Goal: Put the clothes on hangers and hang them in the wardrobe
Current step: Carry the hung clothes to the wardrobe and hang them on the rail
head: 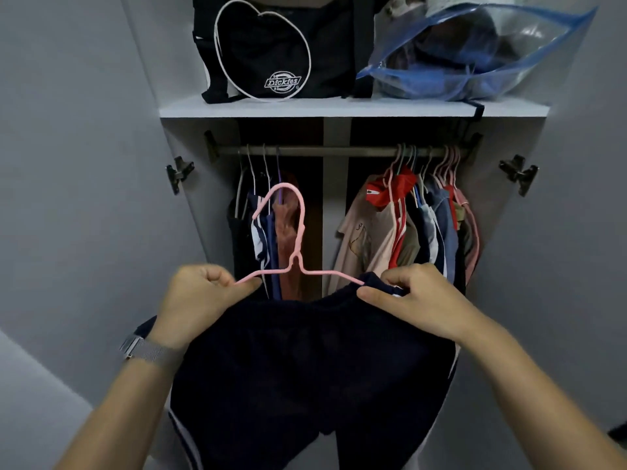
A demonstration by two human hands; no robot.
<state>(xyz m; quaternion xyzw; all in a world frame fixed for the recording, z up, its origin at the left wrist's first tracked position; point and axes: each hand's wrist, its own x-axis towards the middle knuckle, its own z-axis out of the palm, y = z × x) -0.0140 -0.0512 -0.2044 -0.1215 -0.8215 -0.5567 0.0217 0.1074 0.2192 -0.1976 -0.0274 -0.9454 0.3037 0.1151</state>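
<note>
Both hands, left point(196, 300) and right point(410, 300), pinched dark shorts point(305, 368) onto the pink hanger point(291, 239) before the wardrobe rail point(322, 151); probably seat the waistband evenly first.

The wardrobe point(339, 232) stands open ahead. On its shelf point(339, 108) a bag point(271, 45) sits at the left and a zip bag point(475, 52) at the right. Below the shelf runs the rail point(322, 151). A few garments point(268, 232) hang at the rail's left end, a denser row of clothes point(414, 225) at its right end, with a gap between them. In front of the wardrobe, the hanger point(291, 232) stands upright, hook up, inside the shorts point(305, 368). The left hand point(200, 300) grips the hanger's left arm; the right hand point(414, 296) pinches the waistband over the right arm. The shorts hang down between the forearms.
</note>
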